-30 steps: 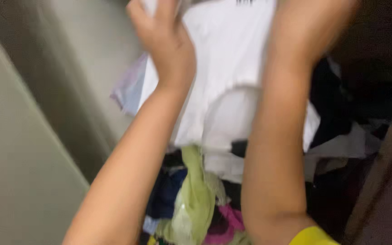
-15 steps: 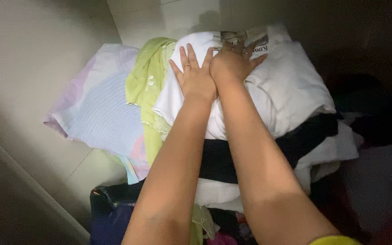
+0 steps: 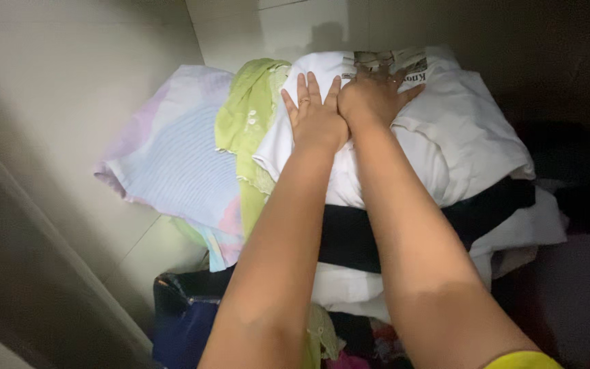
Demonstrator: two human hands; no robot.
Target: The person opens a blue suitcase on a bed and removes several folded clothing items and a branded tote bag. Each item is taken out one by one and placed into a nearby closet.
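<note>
A folded white garment (image 3: 455,133) lies on top of a stack of clothes inside a pale cupboard. My left hand (image 3: 314,116) rests flat on its left part, fingers spread, a ring on one finger. Right beside it, my right hand (image 3: 375,96) presses palm down on the same garment near its collar. Both hands touch each other at the thumbs' side. Under the white garment a black piece (image 3: 349,236) and more white cloth (image 3: 339,287) are stacked.
A light green garment (image 3: 247,130) and a pastel striped cloth (image 3: 172,160) lie left of the stack against the cupboard wall (image 3: 69,75). A dark blue bag (image 3: 182,321) sits below. Dark clothes (image 3: 568,178) fill the right side.
One second ago both hands held the white garment up high. It now lies on the stack with both hands flat on it. Since half a second ago little has moved.
</note>
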